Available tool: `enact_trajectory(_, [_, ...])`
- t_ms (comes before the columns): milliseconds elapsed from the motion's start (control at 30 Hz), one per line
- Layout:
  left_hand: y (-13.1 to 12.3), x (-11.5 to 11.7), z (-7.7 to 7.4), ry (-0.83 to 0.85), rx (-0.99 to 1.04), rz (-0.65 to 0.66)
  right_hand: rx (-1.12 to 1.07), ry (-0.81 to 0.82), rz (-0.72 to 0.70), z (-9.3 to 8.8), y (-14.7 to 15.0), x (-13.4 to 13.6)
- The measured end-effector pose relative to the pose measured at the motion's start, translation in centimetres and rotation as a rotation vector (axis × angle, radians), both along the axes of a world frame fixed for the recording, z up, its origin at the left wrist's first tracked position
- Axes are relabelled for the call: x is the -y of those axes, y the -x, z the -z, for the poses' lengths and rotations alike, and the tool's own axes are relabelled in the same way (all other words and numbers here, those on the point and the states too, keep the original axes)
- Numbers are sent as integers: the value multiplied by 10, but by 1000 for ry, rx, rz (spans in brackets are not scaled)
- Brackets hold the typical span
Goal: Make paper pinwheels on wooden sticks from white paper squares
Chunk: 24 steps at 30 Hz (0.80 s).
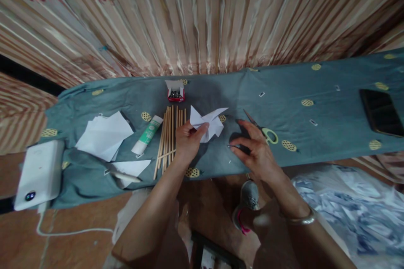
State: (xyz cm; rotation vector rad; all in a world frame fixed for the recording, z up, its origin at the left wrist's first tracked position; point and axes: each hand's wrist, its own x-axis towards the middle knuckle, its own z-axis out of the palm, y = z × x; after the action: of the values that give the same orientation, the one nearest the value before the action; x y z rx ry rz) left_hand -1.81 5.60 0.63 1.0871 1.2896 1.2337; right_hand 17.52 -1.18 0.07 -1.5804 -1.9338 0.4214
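A folded white paper pinwheel [210, 124] is pinched between the thumb and fingers of my left hand [188, 141], just above the cloth. Its pointed blades stand out to both sides. To the right, apart from the paper, my right hand [257, 151] pinches a small shiny metal pin [230, 146] between thumb and finger; most of it is hidden. Green-handled scissors [269, 135] lie just behind that hand, partly covered by it. Several thin wooden sticks [164, 138] lie beside my left hand. A small red-and-white box [176, 93] of metal pieces stands open behind them.
A glue stick [147, 135], stacked white paper sheets [105, 134] and a cut paper piece [134, 168] with a pale pen-like tool lie left. A white power bank [41, 174] sits at the left edge, a dark phone [381, 111] far right. A bag of paper scraps [356, 214] stands below.
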Motion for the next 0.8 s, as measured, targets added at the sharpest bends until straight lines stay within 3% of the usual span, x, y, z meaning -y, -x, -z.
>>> enact_trajectory(233, [-1,0,3,8,20,31,-24,-55,69,-13,5,2])
enact_trajectory(467, [-3,1,1,10,-10,46,40,-90,-14,-10,26,3])
enact_trajectory(800, [-4,2,-2,29,19,44,-43,20,39,-2,5,1])
